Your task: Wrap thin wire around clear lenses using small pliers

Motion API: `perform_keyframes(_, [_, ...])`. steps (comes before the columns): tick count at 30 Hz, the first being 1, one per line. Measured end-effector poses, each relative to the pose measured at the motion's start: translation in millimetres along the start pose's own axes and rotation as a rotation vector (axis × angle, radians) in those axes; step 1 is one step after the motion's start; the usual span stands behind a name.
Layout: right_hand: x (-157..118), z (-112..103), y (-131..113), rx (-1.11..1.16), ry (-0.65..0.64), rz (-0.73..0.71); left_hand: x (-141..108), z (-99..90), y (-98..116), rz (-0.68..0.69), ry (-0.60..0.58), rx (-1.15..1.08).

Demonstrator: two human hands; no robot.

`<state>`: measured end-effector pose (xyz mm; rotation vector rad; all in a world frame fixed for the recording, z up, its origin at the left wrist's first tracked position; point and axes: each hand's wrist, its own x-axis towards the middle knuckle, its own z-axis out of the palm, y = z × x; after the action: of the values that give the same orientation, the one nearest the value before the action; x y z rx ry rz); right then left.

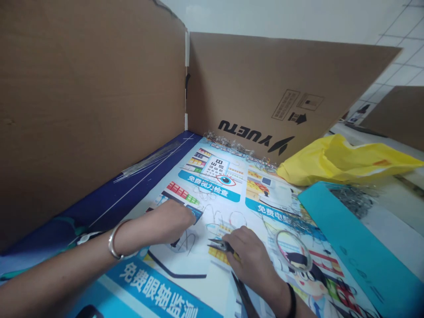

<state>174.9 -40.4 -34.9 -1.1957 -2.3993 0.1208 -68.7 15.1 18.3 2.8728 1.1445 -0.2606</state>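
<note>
My left hand (167, 223) lies knuckles-up on a printed poster (218, 185) that covers the table, fingers curled down on thin bent wire (187, 242); a silver bangle circles its wrist. My right hand (250, 256) grips small black pliers (218, 245), whose jaws point left toward the left hand. Thin wire loops (228, 217) lie on the poster just beyond both hands. Whether the left fingers pinch the wire is hidden.
Cardboard walls (86, 101) stand at the left and back. Straight wires (149, 161) rest on a blue strip at the left. A yellow plastic bag (344, 161), a teal sheet (351, 238) and a heap of wire pieces (354, 198) lie at the right.
</note>
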Motion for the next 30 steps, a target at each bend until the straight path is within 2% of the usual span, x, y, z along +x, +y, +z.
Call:
perform_keyframes(5, [0, -2, 1, 0.007, 0.1, -0.037, 1, 9.4, 0, 0.033, 0.005, 0.004])
perform_keyframes(11, [-2, -1, 4, 0.059, 0.143, -0.015, 1, 11.1, -3, 0.073, 0.019, 0.015])
perform_keyframes(16, [-2, 0, 9, 0.096, 0.17, 0.001, -1, -0.8, -5, 0.105, -0.035, 0.007])
perform_keyframes(21, [-3, 1, 12, 0.127, 0.191, 0.044, -2, -15.2, -7, 0.073, -0.015, -0.059])
perform_keyframes(30, [-2, -3, 13, 0.238, 0.258, 0.199, -1, -14.6, -12, 0.08, -0.028, -0.136])
